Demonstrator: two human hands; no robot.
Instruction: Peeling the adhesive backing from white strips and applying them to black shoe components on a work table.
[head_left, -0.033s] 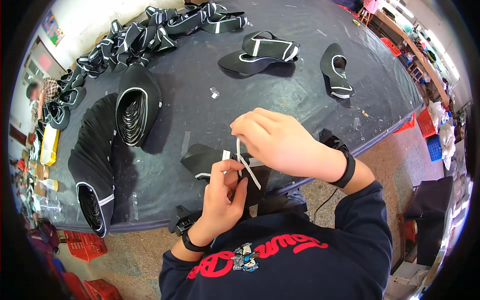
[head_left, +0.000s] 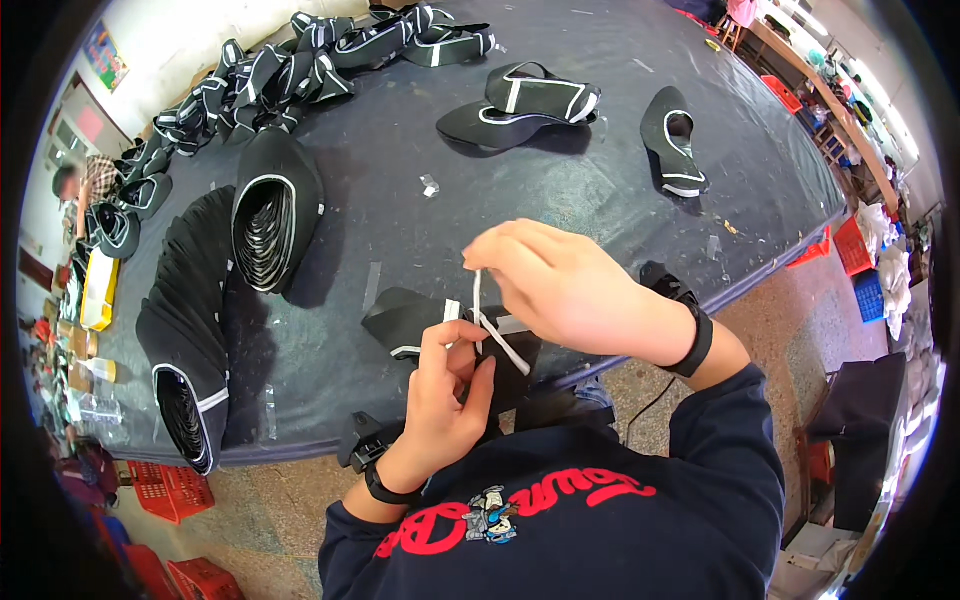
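On the table before me lies a black fabric piece (head_left: 398, 318) with white edging, partly covered by my hands. My left hand (head_left: 447, 400) is closed in a pinch at its edge, thumb and index finger together where a thin white strip (head_left: 512, 352) crosses the piece. Above it, my right hand (head_left: 580, 295) is bent downward with its fingertips together. They grip the upper end of the strip, which runs down to my left fingers. A loose end of the strip slants down to the right. The part between my left fingertips is hidden.
Two nested stacks of black pieces, an upright one (head_left: 277, 215) and a long fanned one (head_left: 190, 300), stand at left. A heap of similar pieces (head_left: 290, 75) lies at the far left. More lie ahead (head_left: 520, 110) and at right (head_left: 672, 140). A person (head_left: 92, 190) is at far left.
The loose end of the white strip has swung slightly to the right, and the strip's upper part is a little more bowed. My right hand has shifted very slightly; my left hand stays put.
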